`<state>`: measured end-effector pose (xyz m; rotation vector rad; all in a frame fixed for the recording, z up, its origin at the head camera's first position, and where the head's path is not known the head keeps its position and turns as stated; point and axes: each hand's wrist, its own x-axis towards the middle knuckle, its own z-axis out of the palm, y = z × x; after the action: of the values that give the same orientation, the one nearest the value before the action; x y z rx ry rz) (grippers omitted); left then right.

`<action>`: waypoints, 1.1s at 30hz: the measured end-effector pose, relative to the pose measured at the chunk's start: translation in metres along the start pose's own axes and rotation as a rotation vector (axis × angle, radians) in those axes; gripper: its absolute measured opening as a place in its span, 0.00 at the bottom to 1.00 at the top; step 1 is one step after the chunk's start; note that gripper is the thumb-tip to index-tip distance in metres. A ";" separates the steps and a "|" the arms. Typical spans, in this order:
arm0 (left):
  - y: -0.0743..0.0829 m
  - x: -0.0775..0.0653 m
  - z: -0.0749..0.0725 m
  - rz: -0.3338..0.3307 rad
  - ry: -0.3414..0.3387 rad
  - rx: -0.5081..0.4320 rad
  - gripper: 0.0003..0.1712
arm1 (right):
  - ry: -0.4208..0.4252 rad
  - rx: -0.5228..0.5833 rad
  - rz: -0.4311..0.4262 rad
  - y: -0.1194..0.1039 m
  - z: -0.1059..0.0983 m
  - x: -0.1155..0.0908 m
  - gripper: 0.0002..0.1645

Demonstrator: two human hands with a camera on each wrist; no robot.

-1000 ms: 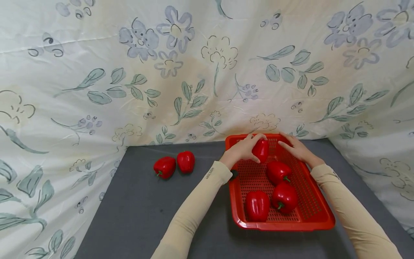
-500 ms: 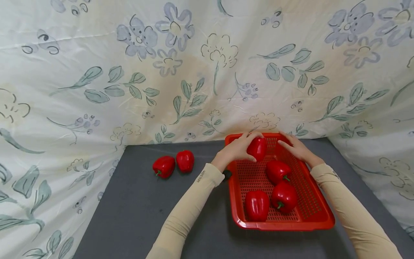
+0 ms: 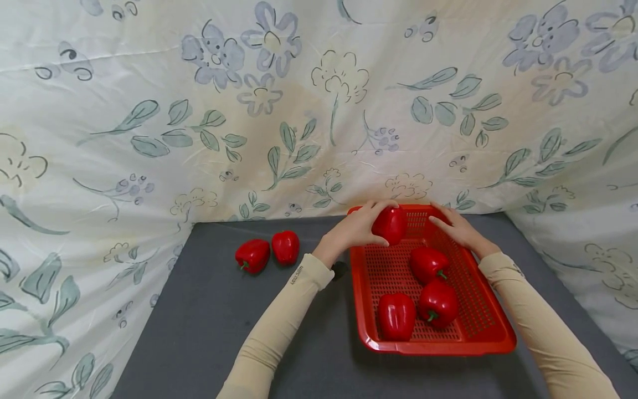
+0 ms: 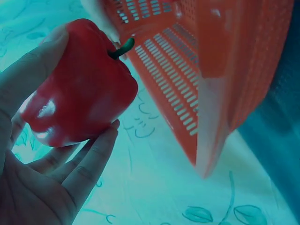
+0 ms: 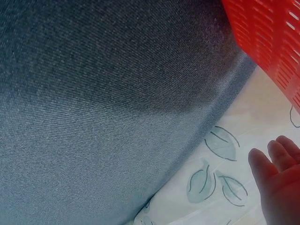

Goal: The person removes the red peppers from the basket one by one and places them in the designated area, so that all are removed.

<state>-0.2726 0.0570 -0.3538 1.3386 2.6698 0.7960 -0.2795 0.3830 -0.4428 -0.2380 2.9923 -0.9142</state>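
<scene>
My left hand (image 3: 349, 230) holds a red bell pepper (image 3: 391, 225) over the far left part of a red plastic basket (image 3: 428, 348). In the left wrist view, thumb and fingers curl around this pepper (image 4: 89, 89), with its green stem toward the basket. At the basket's far right corner is my right hand (image 3: 461, 230), thumb over the inside and fingers extended along the rim. The right wrist view shows those fingers (image 5: 281, 157) straight, outside the basket wall; contact cannot be made out. Inside the basket lie three bell peppers (image 3: 438, 303).
Two more red bell peppers (image 3: 252, 256) lie side by side on the dark grey tabletop (image 3: 214, 321), left of the basket. A floral cloth (image 3: 329, 122) hangs behind the table and along both sides.
My left hand has moved left with the bell pepper, from over the basket's inside toward its left rim. The right hand and the other peppers stay put.
</scene>
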 end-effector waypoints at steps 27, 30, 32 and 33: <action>-0.018 -0.032 -0.027 -0.008 0.140 -0.059 0.47 | -0.004 0.000 0.006 -0.003 -0.001 -0.002 0.41; -0.021 -0.036 -0.028 -0.012 0.149 -0.068 0.46 | -0.006 -0.009 0.009 -0.004 -0.001 -0.002 0.41; -0.022 -0.038 -0.030 -0.017 0.157 -0.076 0.46 | -0.004 -0.008 0.008 -0.005 -0.001 -0.003 0.40; -0.023 -0.039 -0.030 -0.019 0.161 -0.081 0.47 | -0.003 -0.006 0.006 -0.005 -0.002 -0.003 0.40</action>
<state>-0.2731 0.0031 -0.3451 1.2800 2.7306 1.0398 -0.2763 0.3802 -0.4388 -0.2303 2.9924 -0.9032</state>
